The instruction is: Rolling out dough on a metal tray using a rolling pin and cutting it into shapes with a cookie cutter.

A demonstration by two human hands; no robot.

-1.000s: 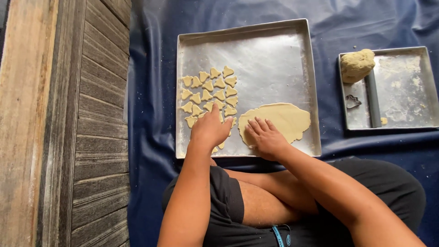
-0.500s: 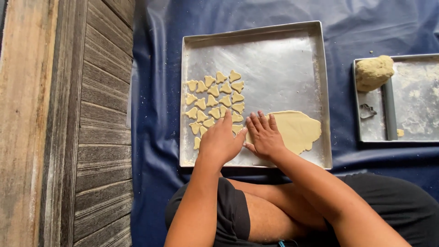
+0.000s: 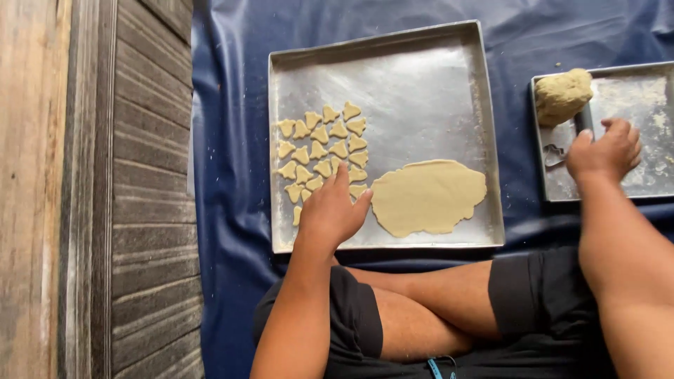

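My left hand (image 3: 331, 210) lies flat and open on the big metal tray (image 3: 421, 77), its fingertips on the lowest of several small cut dough shapes (image 3: 321, 151). A rolled-out dough sheet (image 3: 430, 196) lies just right of that hand. My right hand (image 3: 604, 151) is over the smaller tray (image 3: 656, 186) at the right, fingers curled around a grey metal rod (image 3: 583, 118) that shows just above the hand. A metal cookie cutter (image 3: 554, 154) lies left of that hand. A lump of dough (image 3: 562, 95) sits in the tray's far left corner.
Both trays rest on a blue sheet (image 3: 232, 140) spread on the floor. Wooden planks (image 3: 140, 196) run along the left side. My crossed legs in black shorts (image 3: 435, 316) fill the near edge below the trays.
My right hand has left the dough sheet and moved right to the smaller tray, closing on the rod. My left hand stays by the cut shapes. The view has shifted.
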